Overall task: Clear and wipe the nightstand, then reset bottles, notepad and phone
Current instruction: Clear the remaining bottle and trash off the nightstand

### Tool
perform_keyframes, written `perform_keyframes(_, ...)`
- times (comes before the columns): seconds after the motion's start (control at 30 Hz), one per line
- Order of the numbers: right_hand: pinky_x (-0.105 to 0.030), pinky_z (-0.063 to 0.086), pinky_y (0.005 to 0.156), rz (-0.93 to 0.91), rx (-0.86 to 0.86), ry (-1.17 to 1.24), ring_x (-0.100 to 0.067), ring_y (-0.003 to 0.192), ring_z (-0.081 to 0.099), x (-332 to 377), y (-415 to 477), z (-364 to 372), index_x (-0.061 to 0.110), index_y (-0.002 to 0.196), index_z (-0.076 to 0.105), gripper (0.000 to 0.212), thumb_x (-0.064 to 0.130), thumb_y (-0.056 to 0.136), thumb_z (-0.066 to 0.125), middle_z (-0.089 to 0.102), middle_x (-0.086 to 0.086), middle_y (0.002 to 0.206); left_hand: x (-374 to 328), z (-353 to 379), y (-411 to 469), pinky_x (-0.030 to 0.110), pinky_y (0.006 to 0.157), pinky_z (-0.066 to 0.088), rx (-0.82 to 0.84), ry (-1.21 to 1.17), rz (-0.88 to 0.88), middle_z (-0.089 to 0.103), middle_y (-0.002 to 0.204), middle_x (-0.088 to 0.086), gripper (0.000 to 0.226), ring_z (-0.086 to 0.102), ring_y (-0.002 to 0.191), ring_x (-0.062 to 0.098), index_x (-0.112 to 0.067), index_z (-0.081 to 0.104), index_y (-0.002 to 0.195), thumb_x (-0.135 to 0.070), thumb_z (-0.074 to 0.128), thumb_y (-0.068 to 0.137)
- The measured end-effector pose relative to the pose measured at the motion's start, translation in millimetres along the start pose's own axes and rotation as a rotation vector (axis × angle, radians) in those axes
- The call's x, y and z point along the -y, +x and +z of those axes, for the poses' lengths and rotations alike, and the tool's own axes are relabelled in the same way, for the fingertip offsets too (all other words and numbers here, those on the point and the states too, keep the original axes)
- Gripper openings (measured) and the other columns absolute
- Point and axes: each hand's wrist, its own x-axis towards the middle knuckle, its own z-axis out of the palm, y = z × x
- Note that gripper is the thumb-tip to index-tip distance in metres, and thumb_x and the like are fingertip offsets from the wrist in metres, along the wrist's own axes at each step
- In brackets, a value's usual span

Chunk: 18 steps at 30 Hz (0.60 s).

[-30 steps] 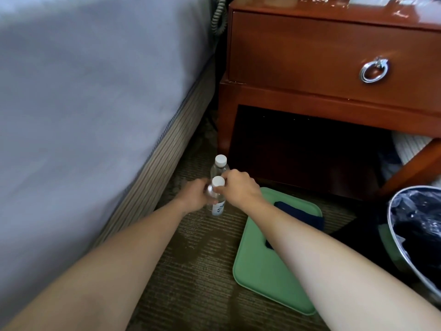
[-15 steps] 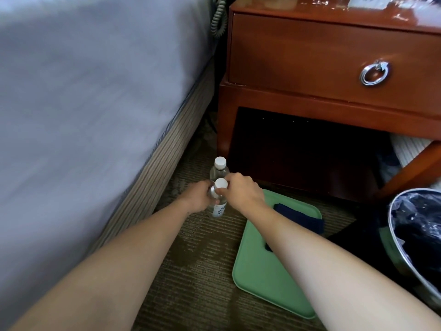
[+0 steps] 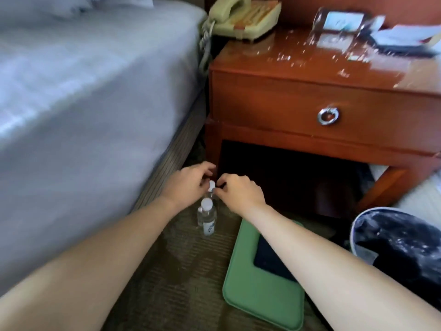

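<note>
Left hand point(image 3: 188, 185) and right hand point(image 3: 238, 193) are curled round the top of a clear plastic white-capped water bottle point(image 3: 211, 186), stood on the brown carpet point(image 3: 167, 271) by the front-left corner of the red-brown wooden nightstand point(image 3: 274, 103); a second such bottle point(image 3: 207, 217) is stood just nearer.

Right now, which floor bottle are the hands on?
The farther bottle, by the nightstand: left hand and right hand at its cap. The nearer bottle stands free.

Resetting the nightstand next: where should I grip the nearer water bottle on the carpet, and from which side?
Grip the nearer bottle by its clear body below the cap, from above on the bed side: it stands upright, the second bottle crowds behind, the green tray lies right.
</note>
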Motion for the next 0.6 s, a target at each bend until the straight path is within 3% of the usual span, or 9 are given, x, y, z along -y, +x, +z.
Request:
perform_keyframes(0.13,-0.037,0.046,0.072,-0.149,-0.173,-0.102,-0.034,0.095,0.065,18,-6,-96,0.034,0.109,0.062,0.025,0.048,0.094,0.047,0.072,-0.002,0.099,-56,-68,25,0.034,0.061,0.055,-0.377,-0.04,0.18,0.064,0.1,-0.02,0.031,0.063,0.075,0.004,-0.036,0.053,0.119,-0.031,0.051,0.089)
perform_keyframes(0.23,-0.034,0.04,0.064,-0.216,-0.305,-0.147,-0.033,0.087,0.065,27,-3,-174,0.03,0.101,0.064,0.025,0.045,0.094,0.046,0.072,-0.003,0.091,-104,-124,63,0.029,0.059,0.052,-0.458,-0.042,0.228,0.06,0.097,-0.02,0.029,0.06,0.074,0.004,-0.036,0.046,0.118,-0.029,0.051,0.09)
perform_keyframes(0.3,-0.033,0.047,0.064,-0.214,-0.374,-0.131,-0.03,0.081,0.066,24,4,-221,0.029,0.092,0.064,0.026,0.047,0.093,0.046,0.071,0.0,0.083,-133,-158,94,0.027,0.06,0.051,-0.479,-0.042,0.262,0.058,0.097,-0.02,0.032,0.058,0.074,0.002,-0.034,0.043,0.12,-0.026,0.054,0.091)
perform_keyframes(0.4,-0.034,0.054,0.066,-0.124,-0.441,-0.101,-0.024,0.078,0.067,1,28,-286,0.029,0.089,0.063,0.026,0.05,0.092,0.047,0.071,0.004,0.08,-164,-189,148,0.031,0.062,0.054,-0.446,-0.045,0.283,0.057,0.105,-0.017,0.035,0.058,0.078,0.003,-0.026,0.044,0.125,-0.026,0.056,0.092)
perform_keyframes(0.5,-0.033,0.055,0.074,0.036,-0.45,-0.036,-0.02,0.089,0.067,-38,60,-340,0.032,0.098,0.062,0.021,0.048,0.094,0.049,0.072,0.009,0.093,-182,-189,200,0.035,0.078,0.054,-0.297,-0.07,0.237,0.055,0.122,-0.008,0.037,0.06,0.099,0.011,-0.023,0.046,0.129,-0.031,0.055,0.094)
perform_keyframes(0.6,-0.026,0.047,0.072,0.167,-0.417,-0.01,-0.019,0.098,0.065,-80,81,-373,0.027,0.109,0.063,0.02,0.039,0.096,0.052,0.071,0.008,0.104,-202,-180,243,0.034,0.094,0.048,-0.116,-0.052,0.228,0.051,0.134,-0.002,0.043,0.054,0.119,0.017,-0.02,0.045,0.136,-0.032,0.053,0.096)
